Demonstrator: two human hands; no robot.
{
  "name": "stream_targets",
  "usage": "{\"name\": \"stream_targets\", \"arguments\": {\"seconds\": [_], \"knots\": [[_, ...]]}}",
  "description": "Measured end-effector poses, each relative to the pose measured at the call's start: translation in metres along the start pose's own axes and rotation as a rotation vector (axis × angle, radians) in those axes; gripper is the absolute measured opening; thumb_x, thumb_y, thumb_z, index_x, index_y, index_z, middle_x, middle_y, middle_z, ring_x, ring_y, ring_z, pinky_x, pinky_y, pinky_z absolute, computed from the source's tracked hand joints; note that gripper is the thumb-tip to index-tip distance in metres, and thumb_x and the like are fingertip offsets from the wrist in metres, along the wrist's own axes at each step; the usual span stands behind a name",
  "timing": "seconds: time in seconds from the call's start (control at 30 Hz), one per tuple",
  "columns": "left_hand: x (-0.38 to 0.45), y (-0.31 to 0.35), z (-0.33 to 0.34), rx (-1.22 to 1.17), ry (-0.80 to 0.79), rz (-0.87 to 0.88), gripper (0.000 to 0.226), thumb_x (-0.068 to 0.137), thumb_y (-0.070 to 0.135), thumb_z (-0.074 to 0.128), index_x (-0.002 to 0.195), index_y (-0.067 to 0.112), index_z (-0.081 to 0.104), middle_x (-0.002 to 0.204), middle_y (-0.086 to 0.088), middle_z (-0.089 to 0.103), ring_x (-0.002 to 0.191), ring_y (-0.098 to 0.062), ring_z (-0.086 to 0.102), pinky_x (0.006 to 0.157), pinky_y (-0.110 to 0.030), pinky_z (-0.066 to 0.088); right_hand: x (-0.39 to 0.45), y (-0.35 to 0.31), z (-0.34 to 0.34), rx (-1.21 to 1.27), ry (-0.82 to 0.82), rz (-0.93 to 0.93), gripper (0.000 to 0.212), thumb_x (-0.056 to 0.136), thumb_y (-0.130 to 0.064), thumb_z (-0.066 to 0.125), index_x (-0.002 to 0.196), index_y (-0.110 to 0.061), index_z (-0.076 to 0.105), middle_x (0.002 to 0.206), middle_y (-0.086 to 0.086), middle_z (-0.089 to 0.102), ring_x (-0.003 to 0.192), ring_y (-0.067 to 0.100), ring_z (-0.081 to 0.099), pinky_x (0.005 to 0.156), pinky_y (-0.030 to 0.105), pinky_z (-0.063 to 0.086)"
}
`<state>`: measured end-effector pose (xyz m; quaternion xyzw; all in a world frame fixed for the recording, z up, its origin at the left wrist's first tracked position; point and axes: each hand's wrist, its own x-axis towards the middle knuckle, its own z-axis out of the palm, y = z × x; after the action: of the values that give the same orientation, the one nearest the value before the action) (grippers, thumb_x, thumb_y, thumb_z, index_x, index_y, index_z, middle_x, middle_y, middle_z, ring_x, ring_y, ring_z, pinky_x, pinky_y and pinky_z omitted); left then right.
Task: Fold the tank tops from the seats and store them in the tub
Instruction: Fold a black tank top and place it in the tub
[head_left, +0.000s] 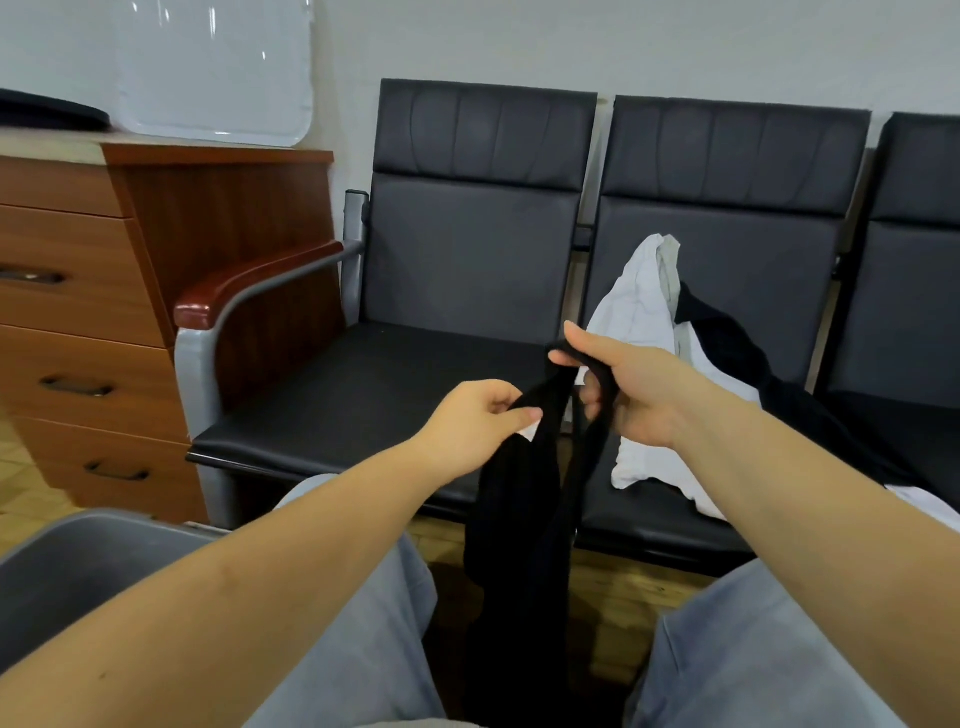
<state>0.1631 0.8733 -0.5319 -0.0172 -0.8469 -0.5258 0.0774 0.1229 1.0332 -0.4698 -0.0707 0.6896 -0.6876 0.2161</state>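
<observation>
A black tank top (519, 519) hangs between my knees in front of the row of black seats (374, 395). My left hand (478, 421) pinches its upper edge, near a white label. My right hand (623, 384) grips one of its straps, fingers curled round it. On the middle seat lie a white tank top (644, 312) and another black tank top (727, 343), crumpled together. A grey tub (78, 566) stands on the floor at my lower left, its inside mostly hidden by my left forearm.
A wooden drawer cabinet (93, 312) stands left of the seats, beside the wooden armrest (249, 286). A third seat (909, 312) is at the right edge. My legs in light trousers fill the foreground over a wood floor.
</observation>
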Motion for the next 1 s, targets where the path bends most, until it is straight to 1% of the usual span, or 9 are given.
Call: {"name": "stream_targets", "arguments": {"seconds": [0.13,0.23,0.3,0.4,0.5,0.67,0.77,0.9,1.0], "knots": [[0.003,0.003,-0.013,-0.070,0.052,-0.011,0.017,0.090,0.023,0.067,0.092,0.006,0.070,0.078,-0.009,0.069,0.069,-0.017,0.066,0.071,-0.032,0.054,0.003,0.009,-0.010,-0.050,-0.084,0.124,0.030,0.090,-0.041,0.059,0.090,-0.013,0.072,0.049,-0.008,0.050,0.056,0.010,0.042,0.060,0.021,0.035],[0.005,0.006,-0.022,-0.039,0.074,0.011,0.009,0.087,0.022,0.069,0.088,0.015,0.074,0.081,-0.004,0.074,0.073,-0.015,0.070,0.074,-0.029,0.056,0.008,0.014,-0.011,-0.052,-0.083,0.063,0.025,0.093,-0.035,0.058,0.097,-0.015,0.072,0.082,-0.006,0.072,0.075,0.007,0.064,0.069,0.022,0.046],[0.008,0.007,-0.029,0.031,0.094,0.037,0.007,0.086,0.023,0.071,0.087,0.018,0.075,0.081,-0.001,0.074,0.076,-0.014,0.070,0.075,-0.027,0.055,0.013,0.017,-0.013,-0.093,0.001,0.014,0.023,0.094,-0.031,0.059,0.103,-0.013,0.070,0.099,-0.003,0.074,0.089,0.011,0.067,0.070,0.023,0.048],[0.011,0.005,-0.043,0.267,0.110,0.075,0.008,0.085,0.028,0.071,0.086,0.022,0.075,0.081,0.008,0.071,0.078,-0.006,0.065,0.072,-0.019,0.049,0.015,0.017,-0.022,-0.066,0.100,-0.021,0.019,0.095,-0.029,0.058,0.101,-0.014,0.067,0.094,-0.002,0.071,0.085,0.013,0.065,0.066,0.023,0.048],[0.009,-0.003,-0.055,0.441,0.081,0.063,0.008,0.086,0.033,0.070,0.087,0.025,0.072,0.083,0.015,0.065,0.082,-0.003,0.061,0.072,-0.018,0.044,0.011,0.012,-0.032,0.155,0.026,0.004,0.022,0.097,-0.026,0.053,0.107,-0.011,0.064,0.096,0.002,0.070,0.083,0.013,0.066,0.068,0.027,0.056],[0.012,-0.031,-0.065,0.667,0.053,-0.056,0.023,0.092,0.030,0.063,0.111,0.018,0.069,0.096,0.007,0.061,0.089,-0.010,0.056,0.078,-0.022,0.041,0.006,0.006,-0.039,0.330,0.070,-0.019,0.019,0.097,-0.022,0.055,0.101,-0.007,0.066,0.084,0.003,0.073,0.073,0.013,0.069,0.064,0.024,0.059],[0.014,-0.049,-0.073,0.640,0.112,-0.169,0.022,0.094,0.027,0.061,0.111,0.016,0.071,0.094,0.003,0.063,0.084,-0.012,0.055,0.074,-0.024,0.040,0.006,0.002,-0.046,0.336,0.133,-0.052,0.016,0.096,-0.020,0.056,0.096,-0.009,0.067,0.077,0.001,0.074,0.073,0.013,0.069,0.064,0.023,0.059],[0.017,-0.054,-0.084,0.414,0.233,-0.350,0.014,0.092,0.027,0.063,0.089,0.015,0.069,0.074,-0.001,0.060,0.065,-0.019,0.058,0.059,-0.026,0.046,0.006,-0.001,-0.055,0.315,0.128,-0.064,0.017,0.095,-0.020,0.057,0.104,-0.010,0.068,0.088,0.001,0.074,0.073,0.012,0.071,0.060,0.023,0.058],[0.019,-0.045,-0.087,0.100,0.249,-0.475,0.019,0.097,0.022,0.054,0.090,0.008,0.064,0.076,-0.005,0.060,0.070,-0.023,0.060,0.067,-0.029,0.049,0.003,-0.004,-0.056,0.310,0.080,-0.097,0.014,0.095,-0.017,0.055,0.099,-0.012,0.067,0.082,0.000,0.074,0.069,0.011,0.071,0.058,0.022,0.058]]}}
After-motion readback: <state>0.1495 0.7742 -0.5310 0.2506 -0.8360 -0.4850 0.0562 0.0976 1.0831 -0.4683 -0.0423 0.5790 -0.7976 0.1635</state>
